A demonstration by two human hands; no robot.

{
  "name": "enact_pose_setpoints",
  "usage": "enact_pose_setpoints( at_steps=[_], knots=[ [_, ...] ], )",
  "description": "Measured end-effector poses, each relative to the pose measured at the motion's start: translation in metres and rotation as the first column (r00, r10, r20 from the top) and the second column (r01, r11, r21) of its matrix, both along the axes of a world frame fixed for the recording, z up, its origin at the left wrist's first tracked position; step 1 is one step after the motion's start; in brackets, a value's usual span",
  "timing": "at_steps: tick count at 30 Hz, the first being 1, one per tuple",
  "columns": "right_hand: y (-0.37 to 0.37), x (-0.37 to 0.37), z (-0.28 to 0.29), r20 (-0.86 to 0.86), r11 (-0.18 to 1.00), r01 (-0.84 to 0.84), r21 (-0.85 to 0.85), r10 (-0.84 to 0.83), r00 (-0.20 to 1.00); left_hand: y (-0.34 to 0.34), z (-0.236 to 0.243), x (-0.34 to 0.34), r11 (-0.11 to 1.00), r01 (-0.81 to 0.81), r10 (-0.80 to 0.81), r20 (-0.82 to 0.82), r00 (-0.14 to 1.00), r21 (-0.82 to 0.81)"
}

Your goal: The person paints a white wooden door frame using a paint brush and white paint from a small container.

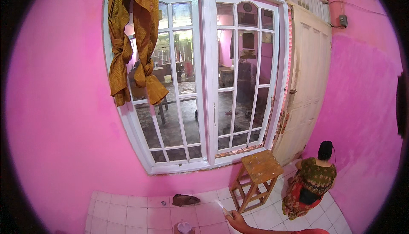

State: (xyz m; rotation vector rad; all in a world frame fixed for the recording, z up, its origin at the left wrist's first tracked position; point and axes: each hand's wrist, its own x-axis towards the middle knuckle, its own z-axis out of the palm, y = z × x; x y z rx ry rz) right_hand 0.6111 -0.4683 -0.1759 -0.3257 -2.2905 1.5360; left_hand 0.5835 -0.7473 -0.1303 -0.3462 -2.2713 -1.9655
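At the lower edge my right hand (237, 221) is closed around the handle of a slim paintbrush (224, 209), its pale tip pointing up and left over the tiles. My left hand is out of view. Left of the brush, a tub with a pale purple top (184, 227) stands at the bottom of the picture; its contents are hard to make out. Beyond the tub a dark crumpled cloth (185, 200) lies on the floor, with a small round object (163, 203) beside it. The white-framed window (210, 72) rises ahead, apart from my hand.
A wooden stool (263, 166) stands under the window's right side. To its right another person (313, 183) sits low, back toward me, near a worn pale door (309, 72). A knotted golden-brown curtain (147, 42) hangs over the window's left. Pink walls (64, 106) enclose the white-tiled floor (136, 217).
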Motion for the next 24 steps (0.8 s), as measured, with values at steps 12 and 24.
enact_pose_setpoints(
  at_steps=[12, 24],
  knots=[
    [0.02, 0.019, 0.021, 0.16, 0.992, -0.008, -0.127, 0.028, 0.987, 0.026, -0.029, 0.018, 0.991, -0.117, 0.113, -0.057, 0.992, -0.065],
    [0.07, 0.063, 0.014, 0.164, 0.971, 0.15, -0.186, -0.12, 0.979, 0.083, 0.01, 0.031, 0.996, 0.03, -0.04, 0.116, 0.992, 0.088]
  ],
)
